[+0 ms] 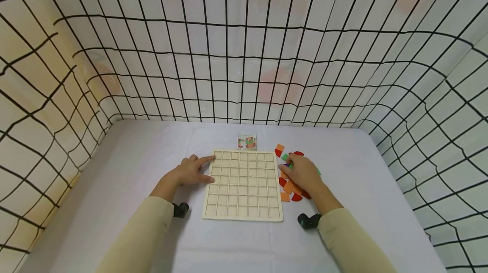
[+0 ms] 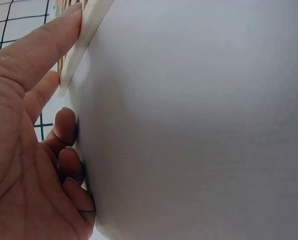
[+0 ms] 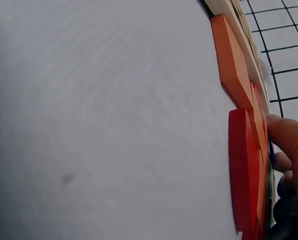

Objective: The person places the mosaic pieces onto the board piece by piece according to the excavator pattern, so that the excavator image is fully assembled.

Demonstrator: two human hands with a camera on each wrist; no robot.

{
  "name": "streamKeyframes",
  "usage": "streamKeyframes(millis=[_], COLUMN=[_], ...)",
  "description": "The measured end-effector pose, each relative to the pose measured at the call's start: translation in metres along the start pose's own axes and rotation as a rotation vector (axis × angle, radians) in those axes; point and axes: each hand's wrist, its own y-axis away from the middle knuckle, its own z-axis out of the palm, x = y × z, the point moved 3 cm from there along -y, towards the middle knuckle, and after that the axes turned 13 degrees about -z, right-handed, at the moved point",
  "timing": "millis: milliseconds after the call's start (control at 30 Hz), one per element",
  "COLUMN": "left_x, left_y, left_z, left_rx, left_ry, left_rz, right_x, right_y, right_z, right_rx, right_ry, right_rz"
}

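A pale wooden board [image 1: 244, 185] divided into square cells lies flat on the white table. My left hand [image 1: 189, 170] rests at its left edge, thumb and index finger spread and touching the rim; in the left wrist view the other fingers [image 2: 71, 167] are bent against the cloth. Over a pile of coloured flat pieces right of the board is my right hand [image 1: 303, 173], fingers bent downward. Near its fingertips show a green piece [image 1: 285, 157] and a bit of blue. Whether it grips one I cannot tell. Orange pieces [image 1: 289, 186] and red pieces [image 1: 297, 197] lie below it.
A small card with a coloured pattern [image 1: 247, 142] stands behind the board. Black wire mesh [image 1: 244, 57] encloses the table's back and sides. A black wrist device [image 1: 309, 221] sits by the right sleeve, another [image 1: 181, 210] by the left.
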Motion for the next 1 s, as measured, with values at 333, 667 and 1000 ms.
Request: streamKeyframes(millis=[333, 667, 1000], left_x=[0.0009, -0.0011, 0.0025], left_y=[0.0007, 0.0004, 0.0045], left_z=[-0.0031, 0.0002, 0.0003], left_rx=[-0.001, 0.009, 0.002], left_ry=[0.014, -0.005, -0.004], left_rz=[-0.012, -0.004, -0.002], right_x=[0.0033, 0.0065, 0.0087], right_y=[0.0004, 0.0001, 0.0032], right_z=[-0.0052, -0.0008, -0.0030], right_rx=[0.011, -0.013, 0.003], right_ry=[-0.026, -0.055, -0.120], right_rz=[0.025, 0.064, 0.047])
